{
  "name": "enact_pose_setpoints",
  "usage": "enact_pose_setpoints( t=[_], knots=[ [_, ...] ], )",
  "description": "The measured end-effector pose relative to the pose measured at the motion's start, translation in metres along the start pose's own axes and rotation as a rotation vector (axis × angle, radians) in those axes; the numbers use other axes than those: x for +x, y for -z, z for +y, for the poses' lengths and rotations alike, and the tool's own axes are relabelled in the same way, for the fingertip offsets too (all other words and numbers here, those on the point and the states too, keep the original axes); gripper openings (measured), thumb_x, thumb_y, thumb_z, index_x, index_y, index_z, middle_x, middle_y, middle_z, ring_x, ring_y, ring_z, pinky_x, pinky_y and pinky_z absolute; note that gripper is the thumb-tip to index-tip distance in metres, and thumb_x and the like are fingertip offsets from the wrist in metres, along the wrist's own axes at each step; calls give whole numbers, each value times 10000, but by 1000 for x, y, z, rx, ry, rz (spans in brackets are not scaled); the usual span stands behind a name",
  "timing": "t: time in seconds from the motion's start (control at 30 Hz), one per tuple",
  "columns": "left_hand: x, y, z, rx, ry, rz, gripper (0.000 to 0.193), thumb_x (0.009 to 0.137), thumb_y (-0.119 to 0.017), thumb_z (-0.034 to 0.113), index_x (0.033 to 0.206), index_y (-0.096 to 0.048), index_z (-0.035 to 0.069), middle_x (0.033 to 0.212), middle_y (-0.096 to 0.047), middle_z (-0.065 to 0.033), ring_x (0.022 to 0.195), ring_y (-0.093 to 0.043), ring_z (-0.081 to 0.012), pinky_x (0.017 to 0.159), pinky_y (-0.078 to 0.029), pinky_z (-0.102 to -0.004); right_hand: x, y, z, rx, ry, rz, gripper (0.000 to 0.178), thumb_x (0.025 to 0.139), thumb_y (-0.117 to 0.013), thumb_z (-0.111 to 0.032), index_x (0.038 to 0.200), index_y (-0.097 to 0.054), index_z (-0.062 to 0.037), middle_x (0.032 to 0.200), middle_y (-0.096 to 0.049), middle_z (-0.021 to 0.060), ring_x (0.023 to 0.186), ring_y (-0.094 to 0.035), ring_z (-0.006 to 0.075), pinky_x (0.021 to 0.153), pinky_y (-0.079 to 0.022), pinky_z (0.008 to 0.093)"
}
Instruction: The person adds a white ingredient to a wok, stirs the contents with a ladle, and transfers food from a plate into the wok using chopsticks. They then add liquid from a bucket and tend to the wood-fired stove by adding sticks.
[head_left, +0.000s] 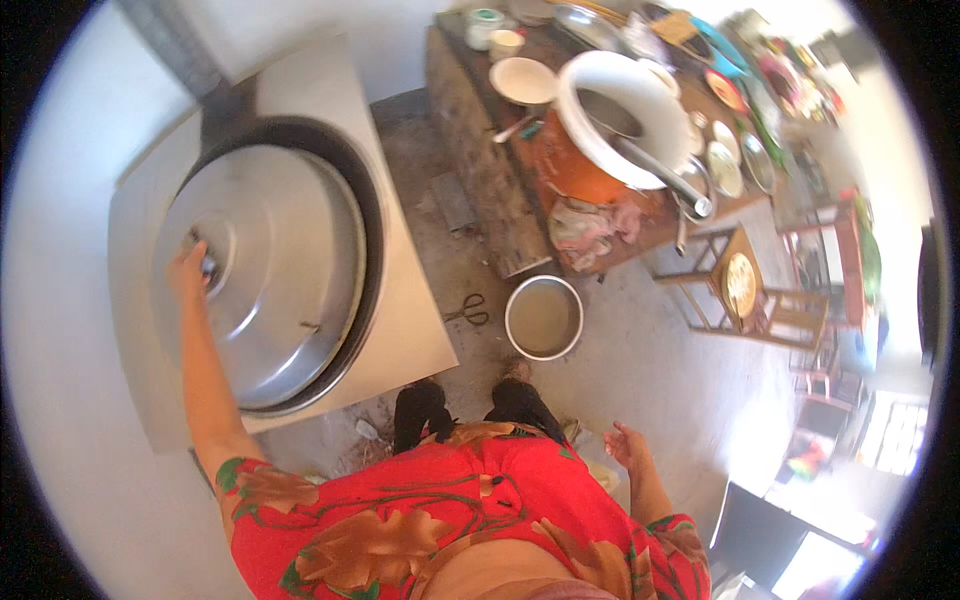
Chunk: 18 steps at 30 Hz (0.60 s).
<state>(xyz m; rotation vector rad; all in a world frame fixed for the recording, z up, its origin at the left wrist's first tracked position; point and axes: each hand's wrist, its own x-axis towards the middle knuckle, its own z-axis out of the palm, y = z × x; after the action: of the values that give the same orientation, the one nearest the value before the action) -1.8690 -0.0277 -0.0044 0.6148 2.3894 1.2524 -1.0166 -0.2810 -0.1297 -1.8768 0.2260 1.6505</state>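
Observation:
My left hand is closed around the knob at the top of a large domed metal lid. The lid lies over a wide dark wok set into a pale stove top; it sits off to the left, so a strip of the wok's dark inner wall shows on the right. What lies under the lid is hidden. My right hand hangs by my right side, its fingers loosely apart with nothing in them.
A metal basin of cloudy liquid stands on the floor by my feet, beside dark scissors. A wooden table holds an orange bucket with a white rim, bowls and a cloth. Farther right stands a wooden stool.

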Motion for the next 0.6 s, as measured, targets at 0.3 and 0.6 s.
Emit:
enact_pose_setpoints(
  t=[0.3, 0.6],
  knots=[
    [4, -3, -22, 191, -330, 266, 487, 759, -675, 294, 1077, -526, -43, 952, -565, -146, 866, -563, -238, 739, -471, -354, 30, 9, 21, -292, 1, -20, 527, 850, -552, -371, 1259, -428, -64, 1067, -572, 168, 879, -578, 287, 752, -474, 430],
    [-301, -114, -17, 773, -1008, -191, 496, 800, -563, 342, 1176, -476, 31, 1287, -415, -199, 1202, -357, -371, 1015, -238, -474, 58, -59, -8, -1187, 189, -513, 560, 842, -503, -499, 1192, -538, -64, 1091, -599, 129, 949, -564, 256, 817, -442, 377]
  ],
)
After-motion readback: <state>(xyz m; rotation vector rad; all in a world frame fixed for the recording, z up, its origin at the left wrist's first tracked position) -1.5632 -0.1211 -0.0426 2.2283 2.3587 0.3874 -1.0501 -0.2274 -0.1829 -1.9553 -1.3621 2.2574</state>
